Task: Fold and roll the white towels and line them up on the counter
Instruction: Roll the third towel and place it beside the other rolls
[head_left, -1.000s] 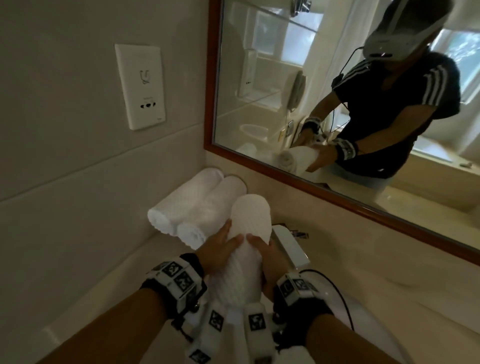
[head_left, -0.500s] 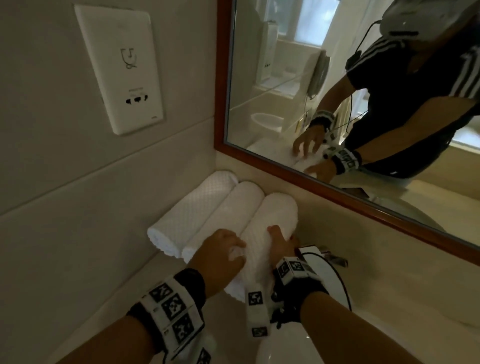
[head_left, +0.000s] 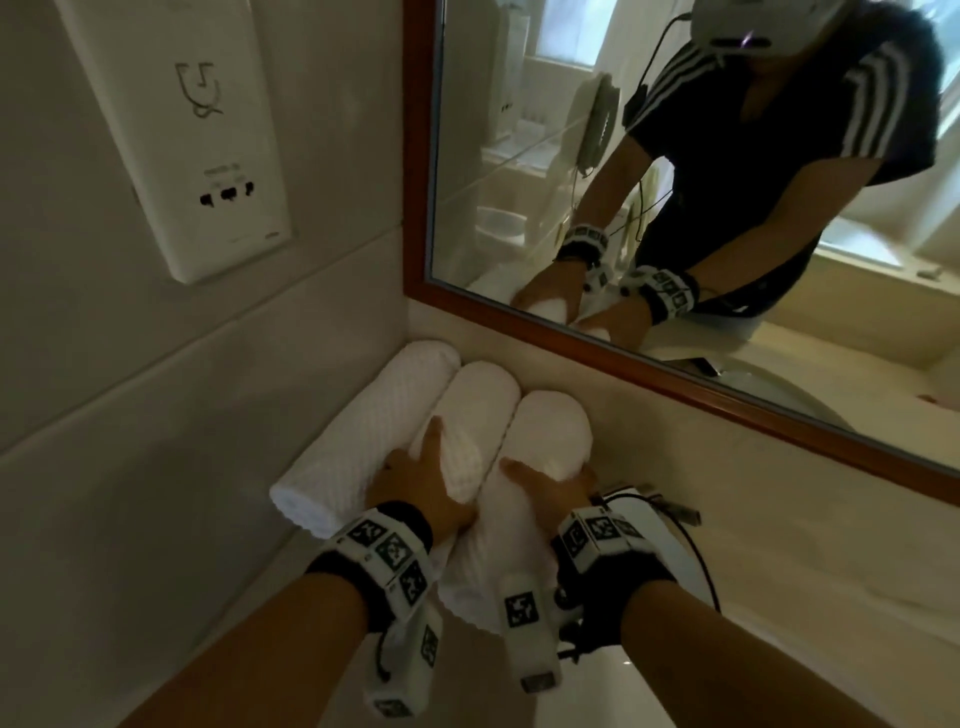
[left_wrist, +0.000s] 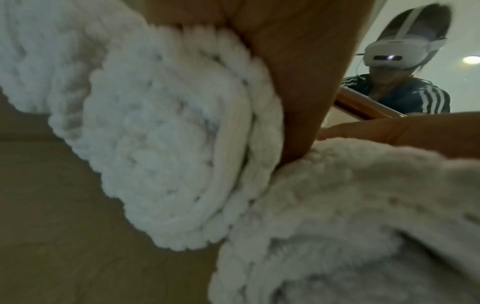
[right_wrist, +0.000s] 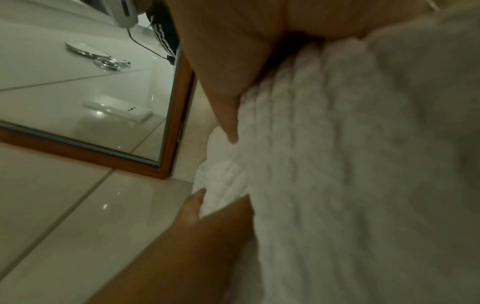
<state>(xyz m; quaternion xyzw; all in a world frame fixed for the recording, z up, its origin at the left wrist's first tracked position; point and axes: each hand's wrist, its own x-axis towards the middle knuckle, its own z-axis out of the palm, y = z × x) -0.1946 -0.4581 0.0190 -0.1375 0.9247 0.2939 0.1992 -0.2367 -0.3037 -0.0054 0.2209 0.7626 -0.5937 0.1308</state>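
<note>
Three rolled white towels lie side by side in the counter's back corner: the left towel (head_left: 358, 447), the middle towel (head_left: 480, 410) and the right towel (head_left: 553, 436). My left hand (head_left: 421, 483) lies on the middle towel with its fingers stretched along it. In the left wrist view the middle towel's spiral end (left_wrist: 168, 144) touches the right towel (left_wrist: 350, 205). My right hand (head_left: 550, 483) grips the right towel, thumb across its top and fingers round its right side. The right wrist view is filled by that towel (right_wrist: 350, 164).
The tiled wall with a white socket plate (head_left: 208, 156) stands close on the left. A wood-framed mirror (head_left: 675, 376) runs along the back. A white basin (head_left: 660, 540) and a faucet (head_left: 670, 512) sit right of my hands. The beige counter (head_left: 249, 613) shows at the lower left.
The third towel, held up in both hands a second ago, came down against the middle roll. My left hand moved off it onto the middle towel.
</note>
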